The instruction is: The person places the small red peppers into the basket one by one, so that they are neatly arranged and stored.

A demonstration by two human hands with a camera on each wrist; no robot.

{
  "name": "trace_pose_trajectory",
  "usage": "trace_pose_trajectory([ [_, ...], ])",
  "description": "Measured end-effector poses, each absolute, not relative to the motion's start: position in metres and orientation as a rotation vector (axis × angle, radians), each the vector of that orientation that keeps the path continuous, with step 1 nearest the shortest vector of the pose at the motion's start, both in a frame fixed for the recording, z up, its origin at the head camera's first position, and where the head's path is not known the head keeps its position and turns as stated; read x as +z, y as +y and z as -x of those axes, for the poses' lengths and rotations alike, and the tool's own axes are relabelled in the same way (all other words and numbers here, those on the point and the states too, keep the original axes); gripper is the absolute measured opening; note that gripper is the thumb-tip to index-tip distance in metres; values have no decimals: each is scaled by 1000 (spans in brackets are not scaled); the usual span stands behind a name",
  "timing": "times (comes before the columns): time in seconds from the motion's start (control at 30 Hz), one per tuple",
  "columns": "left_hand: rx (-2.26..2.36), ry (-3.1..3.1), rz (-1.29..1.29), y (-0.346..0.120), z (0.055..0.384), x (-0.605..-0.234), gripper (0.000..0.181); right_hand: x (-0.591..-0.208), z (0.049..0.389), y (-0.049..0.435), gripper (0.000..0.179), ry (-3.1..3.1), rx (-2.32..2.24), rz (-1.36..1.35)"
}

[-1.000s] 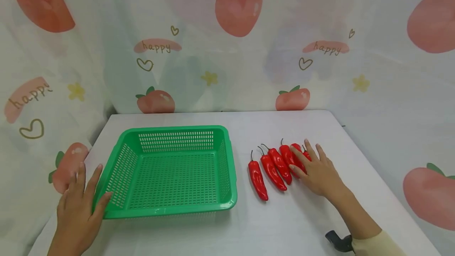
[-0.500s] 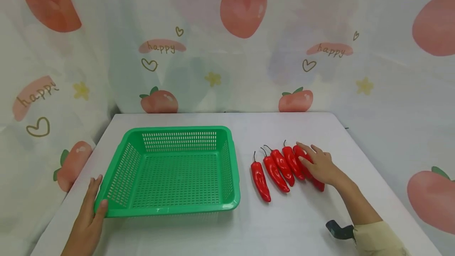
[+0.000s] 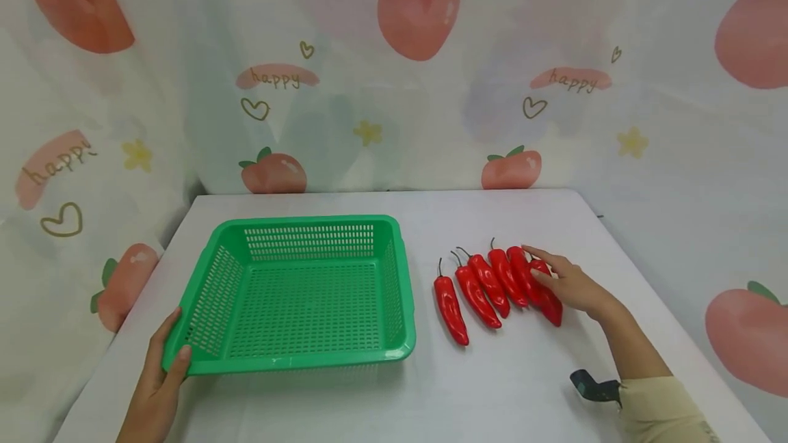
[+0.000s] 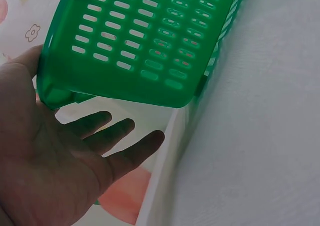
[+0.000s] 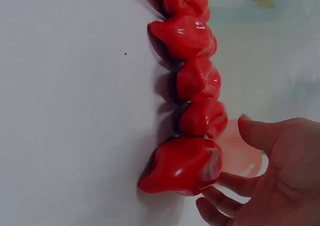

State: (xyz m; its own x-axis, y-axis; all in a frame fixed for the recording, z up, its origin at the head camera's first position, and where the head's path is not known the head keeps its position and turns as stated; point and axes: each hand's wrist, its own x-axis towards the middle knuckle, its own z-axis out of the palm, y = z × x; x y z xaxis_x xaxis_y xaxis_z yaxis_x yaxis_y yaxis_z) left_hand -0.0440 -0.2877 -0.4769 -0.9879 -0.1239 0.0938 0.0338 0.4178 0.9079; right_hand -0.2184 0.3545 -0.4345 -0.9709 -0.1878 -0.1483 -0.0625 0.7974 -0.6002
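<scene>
A green slotted plastic basket (image 3: pixel 301 313) stands on the left of the white table. At its near left corner my left hand (image 3: pixel 156 381) holds the rim, thumb over the edge; in the left wrist view the other fingers of the left hand (image 4: pixel 65 151) stretch out beneath it. Several red chili peppers (image 3: pixel 451 310) lie side by side to the right. My right hand (image 3: pixel 572 286) is at the rightmost pepper (image 3: pixel 550 303). In the right wrist view the right hand (image 5: pixel 275 176) has its thumb apart from the end pepper (image 5: pixel 182 163), and its fingers are partly hidden behind that pepper.
The white tabletop (image 3: pixel 369 409) ends at a printed cloth backdrop (image 3: pixel 425 122) behind and at both sides. A dark device (image 3: pixel 594 387) sticks out by the right sleeve (image 3: pixel 661 405).
My left hand has come from beside the basket to its near corner and taken hold of the rim. The right hand has drawn back from over the peppers to the rightmost one.
</scene>
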Motion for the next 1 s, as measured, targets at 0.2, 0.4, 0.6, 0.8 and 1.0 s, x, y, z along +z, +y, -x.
trace_pose_trajectory([
  [0.2, -1714, -2438, -72, -290, 43, -479, 61, -436, 217, 361, 72, 2686, -1025, 153],
  [0.4, -1822, -2401, -114, -290, 45, -479, 60, -439, 215, 369, 70, 2642, -1038, 96],
  [0.6, -1901, -2392, -192, -289, 47, -478, 60, -446, 212, 375, 71, 2639, -1055, 28],
  [0.8, -1985, -2325, -164, -288, 48, -481, 60, -450, 212, 375, 72, 2655, -1099, 1],
  [1.0, -2018, -2328, -180, -287, 49, -483, 60, -450, 207, 376, 74, 2674, -1129, -19],
])
